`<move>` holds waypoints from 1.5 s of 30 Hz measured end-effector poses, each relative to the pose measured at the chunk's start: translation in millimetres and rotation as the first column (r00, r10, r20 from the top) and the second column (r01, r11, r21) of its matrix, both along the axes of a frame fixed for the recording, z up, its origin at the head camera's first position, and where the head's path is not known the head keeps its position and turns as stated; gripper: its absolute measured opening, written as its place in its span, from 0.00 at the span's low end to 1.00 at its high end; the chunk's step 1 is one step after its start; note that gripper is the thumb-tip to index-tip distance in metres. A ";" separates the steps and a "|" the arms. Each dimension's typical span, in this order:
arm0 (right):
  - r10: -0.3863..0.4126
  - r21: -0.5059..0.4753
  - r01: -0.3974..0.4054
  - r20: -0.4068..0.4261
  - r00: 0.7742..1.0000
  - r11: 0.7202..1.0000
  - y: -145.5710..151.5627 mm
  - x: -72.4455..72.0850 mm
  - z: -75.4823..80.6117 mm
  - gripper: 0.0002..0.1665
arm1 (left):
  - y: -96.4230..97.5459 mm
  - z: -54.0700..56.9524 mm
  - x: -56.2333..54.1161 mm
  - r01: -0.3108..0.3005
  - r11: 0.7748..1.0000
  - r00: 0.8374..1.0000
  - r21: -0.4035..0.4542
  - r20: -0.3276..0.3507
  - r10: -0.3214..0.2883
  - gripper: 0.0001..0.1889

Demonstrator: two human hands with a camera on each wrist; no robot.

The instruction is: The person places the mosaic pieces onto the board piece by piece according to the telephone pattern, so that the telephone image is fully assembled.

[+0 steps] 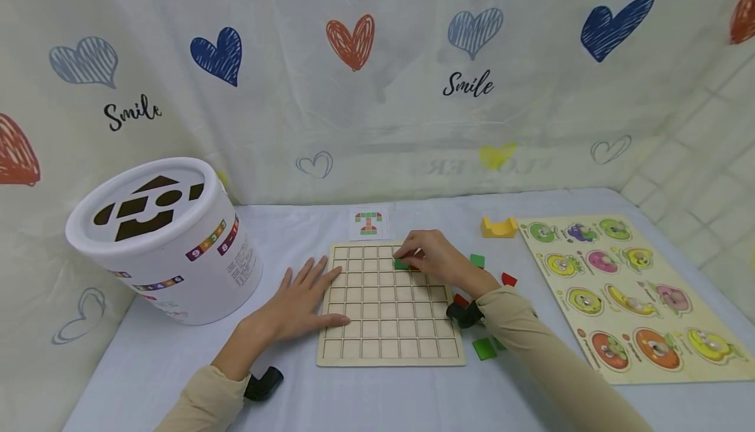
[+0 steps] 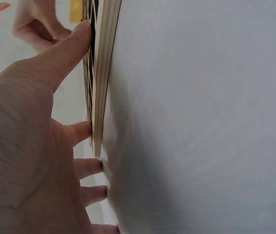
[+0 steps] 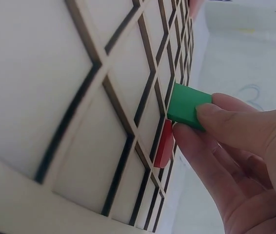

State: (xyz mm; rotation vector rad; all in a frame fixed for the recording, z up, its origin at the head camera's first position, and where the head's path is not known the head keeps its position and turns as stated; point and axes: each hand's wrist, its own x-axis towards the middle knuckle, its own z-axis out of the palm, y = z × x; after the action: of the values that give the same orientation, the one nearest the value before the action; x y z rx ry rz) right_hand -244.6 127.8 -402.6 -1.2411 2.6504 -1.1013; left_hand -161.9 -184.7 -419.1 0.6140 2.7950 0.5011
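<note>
Green tile [image 1: 400,264] (head view) partly behind fingers [image 1: 409,246]

- Green tile [image 3: 189,105]: plain, solid green.
- Red piece [image 3: 163,146]: plain red.
- Grid board [image 1: 389,330]: pale wood, lined into squares with darker edges.
- Card [image 1: 383,216]: white, its T figure in green and red.
- Loose tiles [image 1: 484,349]: green and red.
- Arched block [image 1: 499,228]: solid yellow.
- Bucket [image 1: 236,294]: white, dark cut-out shapes, purple-and-orange number strips.
- Fruit board [image 1: 560,284]: cream, multicoloured fruit.
- Backdrop [image 1: 401,124]: off-white, blue, red and yellow hearts, black lettering.
- Worktop [image 1: 289,412]: white.
- Sleeves [image 1: 548,353]: beige.
</note>
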 end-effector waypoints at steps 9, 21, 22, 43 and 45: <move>0.002 0.036 -0.001 -0.006 1.000 0.999 -2.4 -2.8 5.4 0.10 | -0.3 0.3 0.9 0.005 1.000 0.999 0.020 -0.031 -0.004 0.54; 0.010 0.143 -0.007 -0.018 1.000 0.990 -6.5 -2.1 10.1 0.11 | 0.5 -1.7 0.7 0.009 0.999 0.999 0.039 -0.037 -0.008 0.54; 0.014 0.150 -0.010 -0.025 1.000 0.989 -7.0 -1.9 10.4 0.11 | 0.6 -1.8 0.8 0.010 0.999 0.999 0.041 -0.036 -0.009 0.54; -0.006 0.257 0.031 -0.099 0.995 0.966 -15.5 5.5 13.4 0.11 | -1.7 -5.1 -0.2 -0.001 1.000 1.000 0.010 -0.028 0.001 0.55; -0.014 0.264 0.039 -0.095 0.995 0.964 -15.9 6.1 13.4 0.11 | -1.2 -2.8 0.2 0.001 1.000 1.000 0.012 -0.024 -0.001 0.54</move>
State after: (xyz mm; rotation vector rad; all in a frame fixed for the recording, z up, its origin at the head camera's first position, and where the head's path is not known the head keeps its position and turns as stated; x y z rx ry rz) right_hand -238.5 111.9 -389.3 -1.2338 2.7726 -0.6746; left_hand -161.7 -185.9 -421.9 0.6283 2.8156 0.5139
